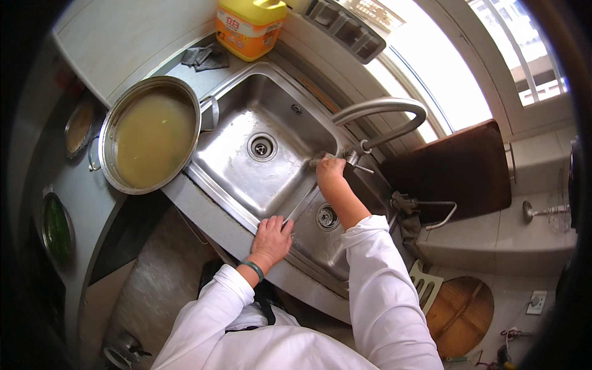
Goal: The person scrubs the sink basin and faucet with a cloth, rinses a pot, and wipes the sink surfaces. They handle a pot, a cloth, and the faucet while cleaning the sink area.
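My right hand [330,166] reaches across to the far end of the divider in a stainless steel double sink [231,171]. A greyish-brown cloth [317,160] shows beneath its fingers, partly hidden by the hand. Just beside this hand stands the base of the curved metal faucet [393,105], its spout swung above the back rim. My left hand [274,238] rests palm down on the sink's front rim near the divider, holding nothing. The large basin has a drain [262,147] at its middle. Under my right forearm, the smaller basin has a drain strainer [327,216].
A large metal pot [155,134] of cloudy yellowish liquid stands left of the sink, its handle over the rim. Behind are a grey rag [206,57] and a yellow-orange detergent jug [249,30]. Rightward, a dark cutting board [453,171] leans near a ladle [543,211] and round wooden lid [462,314].
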`<state>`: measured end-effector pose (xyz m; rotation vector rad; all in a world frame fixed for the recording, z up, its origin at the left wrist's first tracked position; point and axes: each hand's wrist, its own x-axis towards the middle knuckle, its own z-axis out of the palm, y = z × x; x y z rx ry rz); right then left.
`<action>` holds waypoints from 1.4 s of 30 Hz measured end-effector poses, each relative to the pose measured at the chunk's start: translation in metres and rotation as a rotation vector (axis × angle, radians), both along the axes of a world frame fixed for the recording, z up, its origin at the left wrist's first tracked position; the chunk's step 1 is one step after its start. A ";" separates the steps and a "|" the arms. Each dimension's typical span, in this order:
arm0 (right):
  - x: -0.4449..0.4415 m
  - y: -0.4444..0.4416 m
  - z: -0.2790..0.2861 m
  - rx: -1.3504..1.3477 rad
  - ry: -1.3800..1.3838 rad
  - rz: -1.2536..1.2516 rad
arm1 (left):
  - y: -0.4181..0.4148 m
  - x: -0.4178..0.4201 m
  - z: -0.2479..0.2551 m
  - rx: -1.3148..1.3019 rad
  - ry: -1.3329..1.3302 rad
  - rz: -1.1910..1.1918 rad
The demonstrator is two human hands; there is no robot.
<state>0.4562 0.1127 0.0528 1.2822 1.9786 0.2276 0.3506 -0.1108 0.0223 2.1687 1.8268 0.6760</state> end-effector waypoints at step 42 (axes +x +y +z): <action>0.216 -0.338 0.020 0.012 0.584 -0.278 | -0.026 -0.049 -0.018 0.101 -0.027 -0.013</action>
